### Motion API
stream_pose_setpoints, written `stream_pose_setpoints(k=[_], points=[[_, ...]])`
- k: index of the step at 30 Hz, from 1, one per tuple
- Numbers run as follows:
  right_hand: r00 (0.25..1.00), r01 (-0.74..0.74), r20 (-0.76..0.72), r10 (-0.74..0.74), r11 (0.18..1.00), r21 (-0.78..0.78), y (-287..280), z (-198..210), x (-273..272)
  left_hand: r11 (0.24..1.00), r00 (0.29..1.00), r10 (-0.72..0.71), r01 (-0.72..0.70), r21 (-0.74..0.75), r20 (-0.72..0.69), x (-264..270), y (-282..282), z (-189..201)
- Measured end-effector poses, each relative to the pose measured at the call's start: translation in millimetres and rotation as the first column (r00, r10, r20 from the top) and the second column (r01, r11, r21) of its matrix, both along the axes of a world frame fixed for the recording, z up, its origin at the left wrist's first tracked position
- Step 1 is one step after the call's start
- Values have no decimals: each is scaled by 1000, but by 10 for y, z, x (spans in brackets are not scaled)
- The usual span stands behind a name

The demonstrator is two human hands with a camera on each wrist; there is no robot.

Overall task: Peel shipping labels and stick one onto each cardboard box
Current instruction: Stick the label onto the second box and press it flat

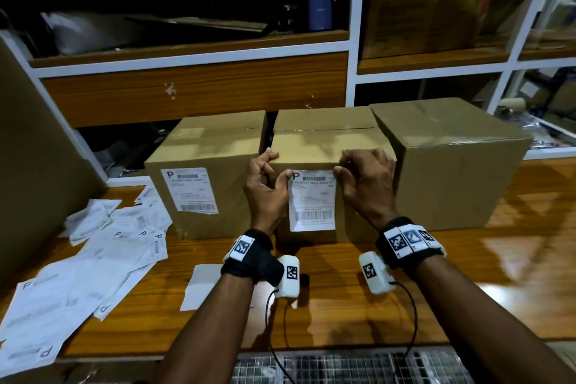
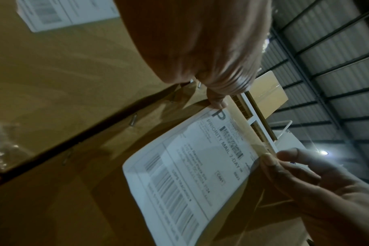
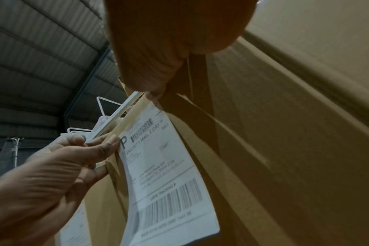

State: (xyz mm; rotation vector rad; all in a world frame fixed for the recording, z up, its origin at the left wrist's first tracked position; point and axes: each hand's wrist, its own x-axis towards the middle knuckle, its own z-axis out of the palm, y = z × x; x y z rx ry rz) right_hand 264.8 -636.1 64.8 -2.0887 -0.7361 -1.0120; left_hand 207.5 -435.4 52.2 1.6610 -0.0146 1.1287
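Against the front face of the middle box (image 1: pixel 311 146) we hold the label (image 1: pixel 311 200) upright, long axis vertical; left hand (image 1: pixel 266 187) pinches its top-left corner, right hand (image 1: pixel 366 181) its top-right; bottom edge hangs free, so pressing runs downward.

We see both forearms reaching up from the bottom of the frame, each wrist wrapped in a black band. Our left hand (image 1: pixel 267 193) sits just left of centre, thumb and curled fingers pinching. Our right hand (image 1: pixel 365 182) mirrors it just right of centre, fingers curled in a pinch.
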Motion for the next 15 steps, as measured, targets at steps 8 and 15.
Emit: stream_pose_setpoints(k=[8,15], points=[[1000,-7,21,8,1000,-30,-47,3,-372,989,992,-126,125,73,7,-380,134,-71],[971,223,-36,-237,948,-226,181,-5,-561,924,979,-108,162,346,-172,-465,404,20]])
